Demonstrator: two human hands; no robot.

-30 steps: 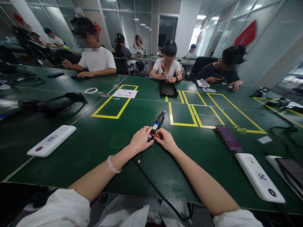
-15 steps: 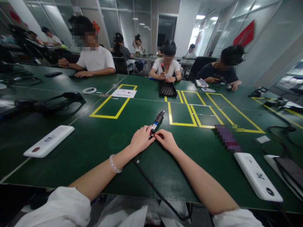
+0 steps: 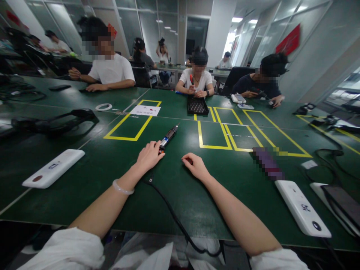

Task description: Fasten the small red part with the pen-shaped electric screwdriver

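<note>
My left hand [image 3: 149, 155] is closed round the rear end of an electric screwdriver [image 3: 169, 137], dark with a silver and blue middle. Its thin tip points away from me, up and to the right, low over the green table. A black cord [image 3: 168, 208] runs from below my left hand toward the table's front edge. My right hand [image 3: 197, 166] rests on the table to the right, apart from the tool, thumb and fingers curled together; whatever may be between them is too small to make out.
White power banks lie at left [image 3: 53, 168] and right [image 3: 302, 208], near a blurred purple phone [image 3: 268, 164]. Yellow tape outlines [image 3: 215, 147] mark the table [image 3: 112, 202]. Across it, a person [image 3: 197, 78] works over a black tray [image 3: 197, 106]. Dark headgear [image 3: 56, 122] lies left.
My left hand has moved left with the electric screwdriver, away from my right hand. My right hand stays almost in place and no longer touches the tool.
</note>
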